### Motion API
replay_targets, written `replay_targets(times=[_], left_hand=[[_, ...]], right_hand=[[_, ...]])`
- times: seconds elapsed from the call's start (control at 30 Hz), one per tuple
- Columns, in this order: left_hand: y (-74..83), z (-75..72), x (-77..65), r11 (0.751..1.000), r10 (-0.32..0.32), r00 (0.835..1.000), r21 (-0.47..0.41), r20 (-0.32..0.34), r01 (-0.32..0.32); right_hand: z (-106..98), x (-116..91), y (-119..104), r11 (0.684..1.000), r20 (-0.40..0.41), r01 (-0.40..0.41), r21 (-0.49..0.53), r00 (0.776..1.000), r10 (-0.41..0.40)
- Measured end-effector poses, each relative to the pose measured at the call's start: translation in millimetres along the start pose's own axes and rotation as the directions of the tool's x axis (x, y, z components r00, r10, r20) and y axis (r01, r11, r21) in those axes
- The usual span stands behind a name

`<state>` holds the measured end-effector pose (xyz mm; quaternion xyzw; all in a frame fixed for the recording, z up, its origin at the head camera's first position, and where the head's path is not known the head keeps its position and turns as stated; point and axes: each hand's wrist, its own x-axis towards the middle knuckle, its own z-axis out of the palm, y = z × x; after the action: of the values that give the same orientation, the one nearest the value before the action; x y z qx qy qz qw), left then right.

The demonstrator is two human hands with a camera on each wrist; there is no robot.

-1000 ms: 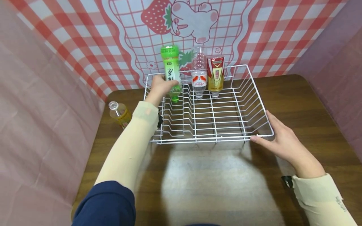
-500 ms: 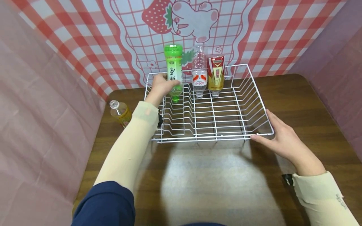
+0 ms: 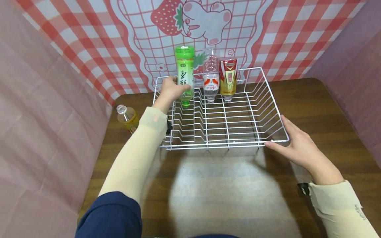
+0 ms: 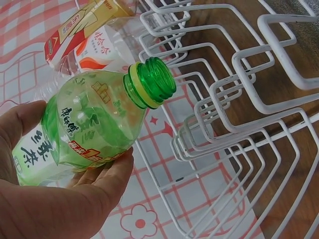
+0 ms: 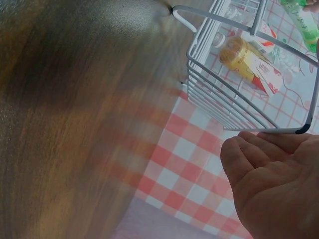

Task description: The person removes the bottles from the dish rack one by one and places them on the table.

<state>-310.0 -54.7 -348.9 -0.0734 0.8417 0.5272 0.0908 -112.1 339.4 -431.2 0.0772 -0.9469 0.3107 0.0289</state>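
Observation:
In the head view my left hand [image 3: 172, 90] grips an upside-down green tea bottle [image 3: 185, 71] at the rack's back left. The left wrist view shows its uncapped green threaded neck [image 4: 151, 82] beside the white wires, with thumb and fingers around the label. My right hand [image 3: 297, 148] rests at the front right corner of the white wire dish rack [image 3: 226, 144], thumb on the front rim and fingers along the side. An upside-down clear water bottle [image 3: 210, 81] and a red-and-gold bottle [image 3: 228, 79] stand at the rack's back, right of the green one.
A clear bottle with a yellow label [image 3: 128, 117] stands on the wooden table [image 3: 315, 109] left of the rack, partly hidden by my left sleeve. A red-and-white checked cloth [image 3: 285, 36] hangs behind. Pink curtain [image 3: 53, 132] bounds the left side.
My left hand has tipped the green tea bottle's upper end to the right, so it leans less and sits nearer the water bottle. My right hand stays at the rack's corner.

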Motion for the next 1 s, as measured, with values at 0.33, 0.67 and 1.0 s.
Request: replay_targets(times=[0.33, 0.67, 1.0], left_hand=[[1.5, -1.8, -6.2, 1.0, 0.022, 1.0, 0.017, 0.004, -0.022], [5.5, -2.0, -15.4, 0.999, 0.047, 0.999, 0.006, 0.021, -0.047], [9.5, -5.1, -28.4, 0.996, 0.085, 0.996, 0.04, 0.019, -0.086]], right_hand=[[1, 0, 1, 1.0, -0.001, 0.005, -0.003, 1.0, -0.005], [0, -1, 1, 1.0, -0.004, -0.006, -0.004, 1.0, 0.006], [1, -1, 0, 1.0, -0.011, -0.001, -0.001, 1.0, 0.001]])
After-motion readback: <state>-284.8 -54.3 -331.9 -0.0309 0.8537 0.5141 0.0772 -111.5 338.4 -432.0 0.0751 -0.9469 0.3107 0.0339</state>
